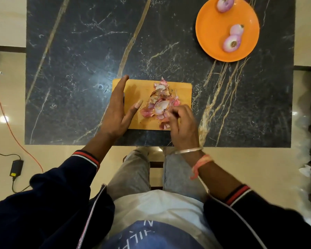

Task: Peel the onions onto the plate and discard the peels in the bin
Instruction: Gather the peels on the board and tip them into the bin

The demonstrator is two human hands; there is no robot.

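- Closest to me is my white shirt point(151, 200) with a blue print. Its letters are upside down and cut off, so I can't make out a word.
- Both my sleeves are navy with red and white striped cuffs. My right wrist carries a metal bangle point(188, 151) and a pink thread band point(201, 163).
- On the floor to my left lies a black power adapter point(16, 168) with a small yellow label that is too small to read. An orange cable point(7, 123) runs past it.
- My right hand point(182, 123) sits at the near right corner of the wooden cutting board point(184, 92). Its fingers are curled in and pinch the near edge of the onion peels point(160, 103).
- My left hand point(118, 108) stands on edge at the board's left end. Its fingers are straight and together and hold nothing, with the thumb angled toward the peels.
- The peels lie heaped in the middle of the board, pink and papery.
- The board rests near my edge of the dark marble table point(79, 51).
- At the far right the orange plate point(210, 33) holds three peeled onions: two point(237, 29) point(232, 44) touching and one point(225, 3) apart at the far rim.
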